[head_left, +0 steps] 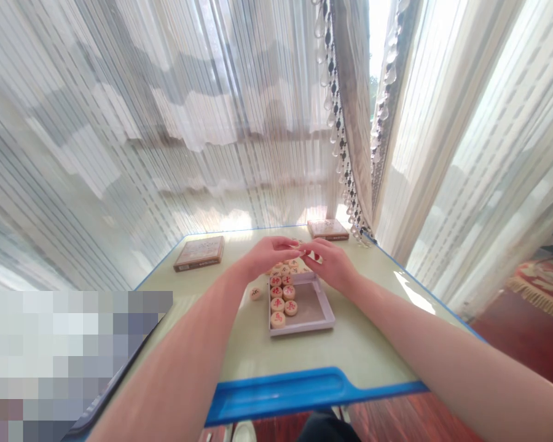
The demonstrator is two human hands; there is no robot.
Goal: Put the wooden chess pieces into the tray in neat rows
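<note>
Both hands point(328, 259) meet beyond discs point(277, 292) lettered red: 帥, 士, 馬.

Home, by the look of it; which room, I can't tell. Sheer striped curtains point(179, 110) hang beyond my blue-edged tabletop point(249, 356), with a bead-trimmed drape point(356, 104) among them and bright daylight coming through. Reddish wood-look floor point(400, 417) below me, fringed patterned cloth point(546, 279) low on my right. Chinese chess pieces point(277, 305) in a shallow box point(308, 307) in front of me: household leisure stuff.
</note>
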